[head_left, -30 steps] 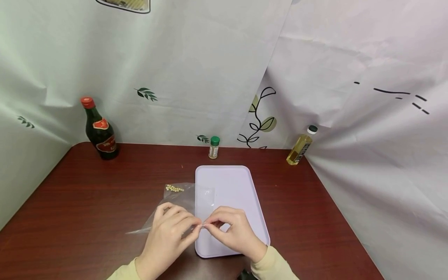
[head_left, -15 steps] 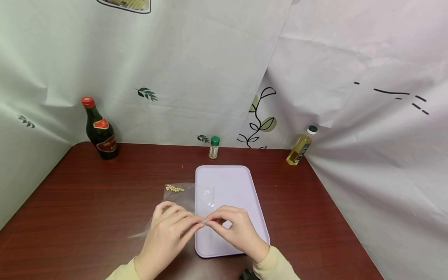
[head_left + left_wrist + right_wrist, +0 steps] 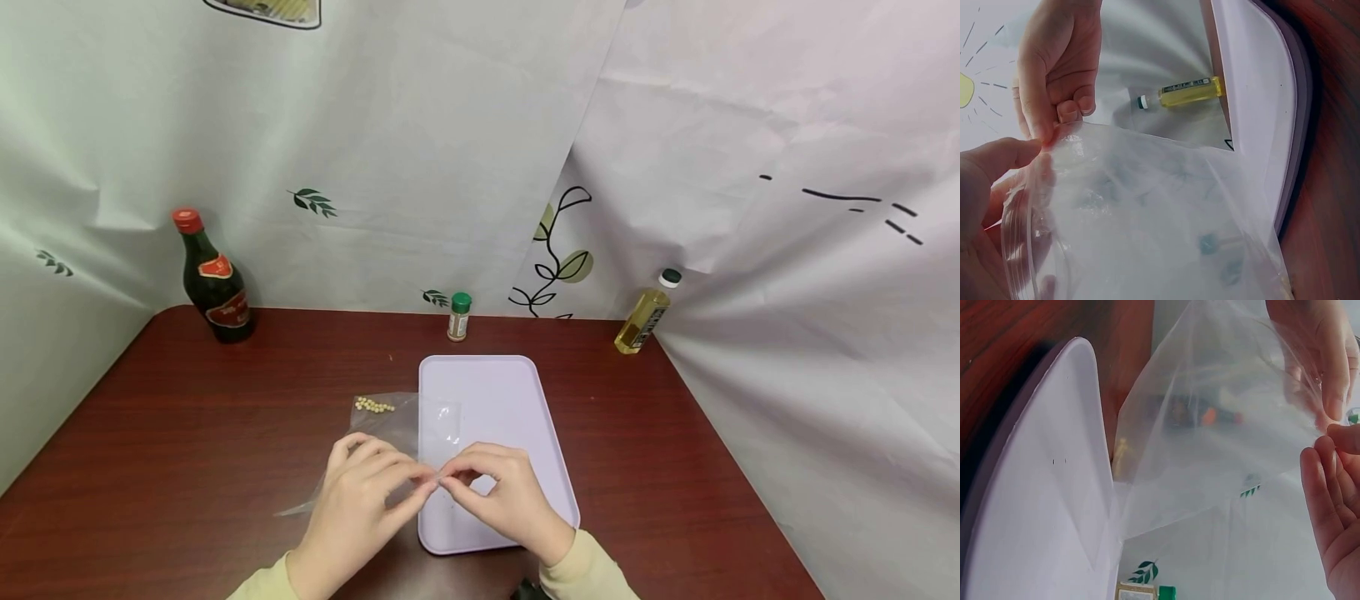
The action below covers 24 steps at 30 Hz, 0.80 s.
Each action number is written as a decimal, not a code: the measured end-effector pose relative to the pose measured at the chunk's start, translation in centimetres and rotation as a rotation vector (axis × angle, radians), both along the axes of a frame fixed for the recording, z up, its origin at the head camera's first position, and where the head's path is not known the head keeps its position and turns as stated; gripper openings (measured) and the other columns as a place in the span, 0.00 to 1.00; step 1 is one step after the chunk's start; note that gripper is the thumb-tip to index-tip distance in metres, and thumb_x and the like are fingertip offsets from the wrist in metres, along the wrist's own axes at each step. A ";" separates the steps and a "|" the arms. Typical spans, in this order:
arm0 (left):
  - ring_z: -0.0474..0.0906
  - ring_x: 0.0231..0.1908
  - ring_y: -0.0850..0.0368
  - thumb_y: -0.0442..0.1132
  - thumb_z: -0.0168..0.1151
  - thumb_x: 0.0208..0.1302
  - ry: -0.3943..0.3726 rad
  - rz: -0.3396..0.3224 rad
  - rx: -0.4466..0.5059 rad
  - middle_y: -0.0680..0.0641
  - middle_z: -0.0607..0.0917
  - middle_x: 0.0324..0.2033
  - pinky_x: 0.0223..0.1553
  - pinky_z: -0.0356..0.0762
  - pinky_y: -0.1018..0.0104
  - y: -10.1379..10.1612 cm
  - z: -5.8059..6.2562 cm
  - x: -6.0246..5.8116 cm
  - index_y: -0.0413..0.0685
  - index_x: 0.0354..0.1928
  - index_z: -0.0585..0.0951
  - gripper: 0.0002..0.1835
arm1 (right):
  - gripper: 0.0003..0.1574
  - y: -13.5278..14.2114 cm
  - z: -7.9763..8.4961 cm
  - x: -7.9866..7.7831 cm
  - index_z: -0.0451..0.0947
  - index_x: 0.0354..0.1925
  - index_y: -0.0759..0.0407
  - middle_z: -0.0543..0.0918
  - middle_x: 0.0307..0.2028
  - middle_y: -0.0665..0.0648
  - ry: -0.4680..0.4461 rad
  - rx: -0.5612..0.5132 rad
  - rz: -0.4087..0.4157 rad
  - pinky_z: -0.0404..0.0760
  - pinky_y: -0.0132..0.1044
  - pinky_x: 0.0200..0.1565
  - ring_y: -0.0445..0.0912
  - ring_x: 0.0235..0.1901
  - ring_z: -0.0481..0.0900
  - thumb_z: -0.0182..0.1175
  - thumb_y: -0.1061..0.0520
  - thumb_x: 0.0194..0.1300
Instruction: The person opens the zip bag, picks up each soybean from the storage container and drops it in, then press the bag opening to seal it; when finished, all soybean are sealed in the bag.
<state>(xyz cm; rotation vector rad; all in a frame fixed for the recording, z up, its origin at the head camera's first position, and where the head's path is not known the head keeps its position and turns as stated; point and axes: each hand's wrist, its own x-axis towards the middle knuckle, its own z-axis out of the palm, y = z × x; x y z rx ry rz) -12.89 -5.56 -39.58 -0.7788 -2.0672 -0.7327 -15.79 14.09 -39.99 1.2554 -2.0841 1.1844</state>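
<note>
A clear plastic zip bag (image 3: 401, 421) lies partly on the table and partly over the lilac tray (image 3: 498, 400), its opening edge raised. Small pale-yellow round pieces, like dried beans (image 3: 374, 405), sit in its far left corner. My left hand (image 3: 356, 500) pinches the raised edge between thumb and fingers. Meeting it fingertip to fingertip, my right hand (image 3: 510, 496) pinches the same edge at the bag's corner. In the left wrist view, ridged zip strips run along the bag (image 3: 1135, 200) beside the left thumb. The bag (image 3: 1191, 437) hangs slack below the fingers in the right wrist view.
At the back stand a dark bottle with a red cap (image 3: 217, 287), a small green-capped shaker (image 3: 458, 318) and a bottle of yellow oil (image 3: 642, 319). A dark object (image 3: 528, 590) shows at the front edge by the right sleeve. White patterned sheeting (image 3: 420, 167) surrounds the table.
Both hands have shifted very slightly right along the bag's edge, still pinching it. The bag's left tip has dropped a little toward the front. The tray and bottles stay put.
</note>
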 end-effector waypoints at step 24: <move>0.72 0.28 0.64 0.48 0.54 0.67 0.002 -0.046 -0.013 0.62 0.80 0.20 0.47 0.59 0.54 -0.2 0.5 0.0 0.57 0.23 0.82 0.15 | 0.08 -0.2 0.5 0.3 0.80 0.34 0.54 0.81 0.26 0.47 0.030 0.060 -0.005 0.74 0.20 0.36 0.35 0.27 0.77 0.67 0.64 0.56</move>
